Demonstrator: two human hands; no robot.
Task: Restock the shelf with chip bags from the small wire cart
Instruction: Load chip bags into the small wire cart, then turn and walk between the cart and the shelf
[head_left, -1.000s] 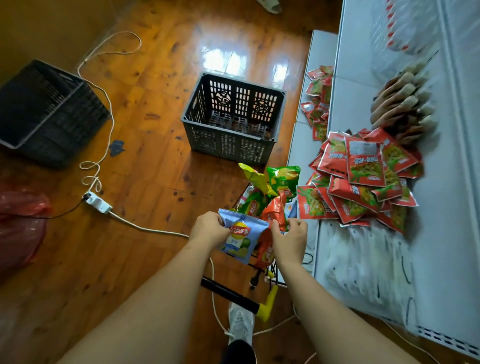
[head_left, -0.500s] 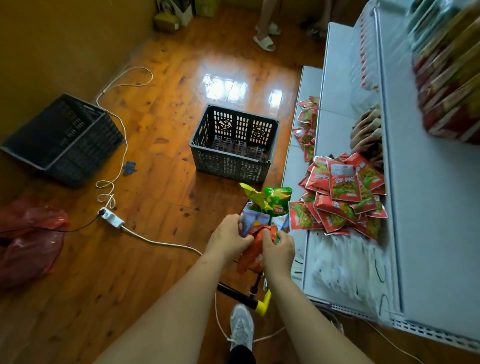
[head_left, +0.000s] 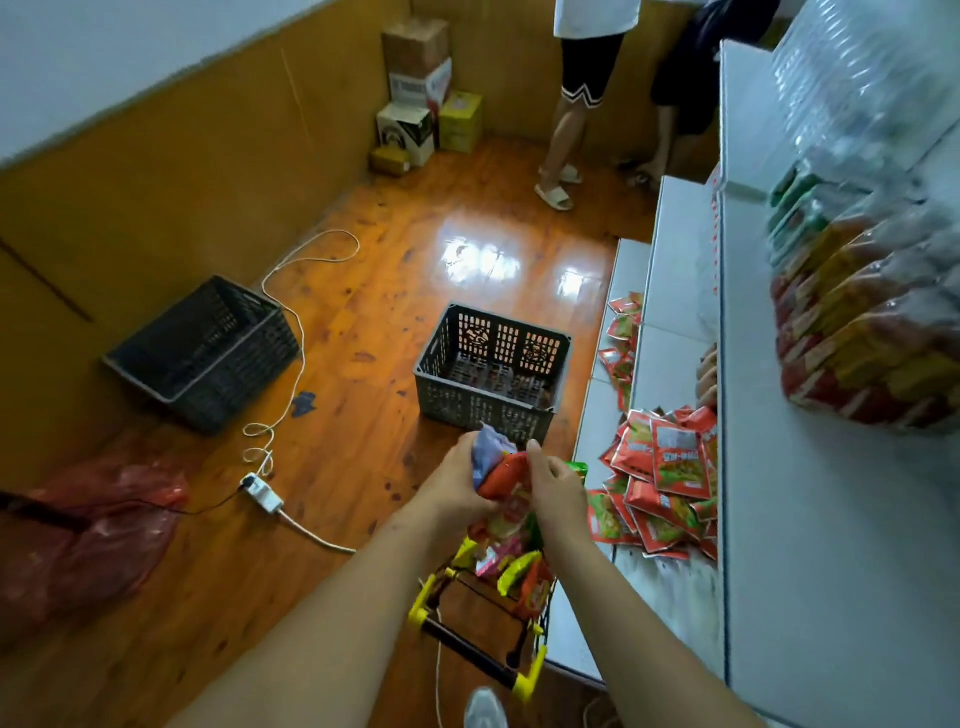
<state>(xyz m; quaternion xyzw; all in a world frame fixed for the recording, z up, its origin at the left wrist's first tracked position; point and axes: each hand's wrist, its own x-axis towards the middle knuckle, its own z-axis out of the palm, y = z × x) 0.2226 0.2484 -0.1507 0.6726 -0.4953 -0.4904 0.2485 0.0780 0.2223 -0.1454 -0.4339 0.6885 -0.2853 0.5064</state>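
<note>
A small wire cart (head_left: 519, 670) with yellow corners and a black handle stands below my arms, holding several chip bags (head_left: 511, 566). Above it my left hand (head_left: 457, 480) grips a pale blue chip bag (head_left: 489, 449). Beside it my right hand (head_left: 556, 486) holds an orange-red chip bag (head_left: 503, 475); the two bags press together between my hands. To the right stands the white shelf (head_left: 831, 571), with a pile of red snack packets (head_left: 662, 483) on its lower tier.
A grey plastic crate (head_left: 493, 376) sits on the wooden floor just beyond my hands, a black crate (head_left: 202, 353) further left. A white cable and power strip (head_left: 262, 496) trail across the floor. A red plastic bag (head_left: 88, 540) lies left. Two people stand at the back by cardboard boxes (head_left: 423, 98).
My head has tilted up, so the far wall, boxes and standing people came into view. Both hands lifted the blue and orange bags together higher above the cart.
</note>
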